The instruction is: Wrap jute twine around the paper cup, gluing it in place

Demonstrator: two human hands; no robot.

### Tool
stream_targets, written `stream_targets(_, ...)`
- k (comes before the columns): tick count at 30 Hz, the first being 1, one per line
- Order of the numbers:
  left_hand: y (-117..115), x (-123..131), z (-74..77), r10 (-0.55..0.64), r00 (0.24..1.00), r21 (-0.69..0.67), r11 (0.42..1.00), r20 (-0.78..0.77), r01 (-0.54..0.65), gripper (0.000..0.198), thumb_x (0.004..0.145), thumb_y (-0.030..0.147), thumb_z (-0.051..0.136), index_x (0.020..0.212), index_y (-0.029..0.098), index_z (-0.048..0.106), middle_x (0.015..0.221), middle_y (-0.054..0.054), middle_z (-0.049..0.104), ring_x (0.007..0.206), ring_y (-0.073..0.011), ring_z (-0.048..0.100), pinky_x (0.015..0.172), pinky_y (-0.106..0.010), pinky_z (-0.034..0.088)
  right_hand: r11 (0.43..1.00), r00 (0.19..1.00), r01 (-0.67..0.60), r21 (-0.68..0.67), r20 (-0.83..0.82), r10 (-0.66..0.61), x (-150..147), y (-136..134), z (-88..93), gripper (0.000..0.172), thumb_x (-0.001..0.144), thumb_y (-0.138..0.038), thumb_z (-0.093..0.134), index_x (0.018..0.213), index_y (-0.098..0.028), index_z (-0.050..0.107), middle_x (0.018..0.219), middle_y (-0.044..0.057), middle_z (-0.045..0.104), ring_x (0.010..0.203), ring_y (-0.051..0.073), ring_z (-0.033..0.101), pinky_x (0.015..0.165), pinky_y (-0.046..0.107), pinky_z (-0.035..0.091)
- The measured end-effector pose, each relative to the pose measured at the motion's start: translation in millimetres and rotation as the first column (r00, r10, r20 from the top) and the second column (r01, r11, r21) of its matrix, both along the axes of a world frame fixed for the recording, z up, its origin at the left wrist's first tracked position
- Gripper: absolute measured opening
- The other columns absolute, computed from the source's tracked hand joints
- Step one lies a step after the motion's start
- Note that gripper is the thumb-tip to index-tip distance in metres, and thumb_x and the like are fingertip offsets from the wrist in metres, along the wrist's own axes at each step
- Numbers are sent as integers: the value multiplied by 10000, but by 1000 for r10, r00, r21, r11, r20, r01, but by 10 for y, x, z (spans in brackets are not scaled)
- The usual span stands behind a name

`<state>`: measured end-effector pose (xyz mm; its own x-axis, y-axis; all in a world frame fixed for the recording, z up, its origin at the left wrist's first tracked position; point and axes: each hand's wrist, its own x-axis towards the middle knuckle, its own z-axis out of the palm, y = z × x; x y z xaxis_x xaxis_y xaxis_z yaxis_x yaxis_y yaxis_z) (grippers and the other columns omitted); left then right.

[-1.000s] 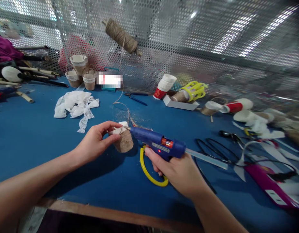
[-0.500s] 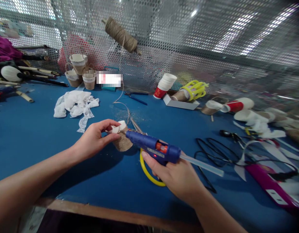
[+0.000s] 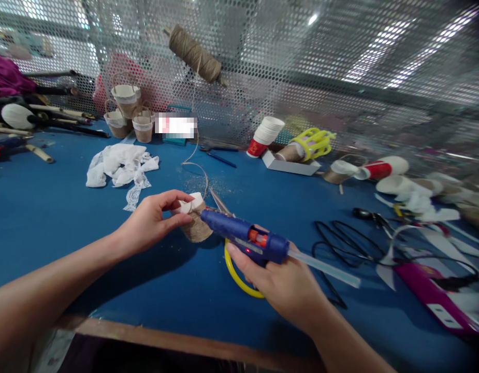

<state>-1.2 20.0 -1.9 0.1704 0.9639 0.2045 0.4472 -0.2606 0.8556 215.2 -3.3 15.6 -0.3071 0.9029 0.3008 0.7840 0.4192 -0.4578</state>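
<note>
My left hand [image 3: 156,216] pinches the rim side of a small white paper cup [image 3: 198,228] whose lower part is wrapped in brown twine. In my right hand [image 3: 280,280] is a blue hot glue gun [image 3: 233,228], its red light lit and a clear glue stick [image 3: 328,268] sticking out of the back. The nozzle tip meets the twine at the cup's side, close to my left fingers; whether it touches cannot be made out. Scissors with yellow handles [image 3: 239,280] lie under the gun, partly hidden by it and my right hand. Twine [image 3: 200,168] runs from the cup back to a spool [image 3: 194,54].
White lace [image 3: 118,163] lies crumpled at the left, before several twine-wrapped cups with handles [image 3: 126,98]. Stacked paper cups [image 3: 265,135] and a white tray [image 3: 289,165] stand at the back. Black cable [image 3: 340,243] and a magenta power strip [image 3: 429,295] occupy the right.
Almost nothing differs. Both hands, the cup and the glue gun keep their places, with only a very slight shift of the view.
</note>
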Motion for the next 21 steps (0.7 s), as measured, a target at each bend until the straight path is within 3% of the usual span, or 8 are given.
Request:
stream_targets(4, 0, -2, 2, -1, 1000, -4, 1000, 6, 1, 288, 729, 287, 593, 986, 158, 592, 660, 30, 537, 600, -101, 499, 594, -218, 412, 999, 998, 40, 9, -53, -40, 4, 1, -32, 217, 752, -363, 523, 751, -181, 641, 681, 62, 654, 618, 205, 637, 623, 313, 523)
stream_targets(10, 1, -4, 20, -14, 1000, 6, 1000, -14, 14, 280, 729, 301, 582, 970, 159, 597, 662, 21, 554, 607, -109, 500, 584, -218, 409, 999, 999, -37, -20, 2, 37, 13, 1, 82, 193, 750, -342, 519, 716, -198, 643, 601, 41, 624, 616, 209, 628, 635, 329, 516)
stream_targets(16, 0, -17, 19, -22, 999, 2, 1000, -39, 22, 294, 734, 324, 586, 979, 161, 594, 672, 19, 562, 605, -111, 503, 580, -219, 409, 1000, 999, 15, -9, -28, -15, -9, -22, 70, 173, 736, -356, 544, 705, -210, 632, 563, 32, 594, 622, 217, 616, 596, 318, 507)
stream_targets(21, 6, -25, 13, -33, 999, 0, 999, -35, 33, 289, 743, 311, 577, 988, 159, 587, 678, 14, 571, 617, -116, 514, 593, -223, 413, 992, 992, -52, -118, -121, 38, -11, -10, 85, 199, 752, -333, 510, 598, -214, 551, 442, -16, 520, 445, 149, 542, 424, 242, 441)
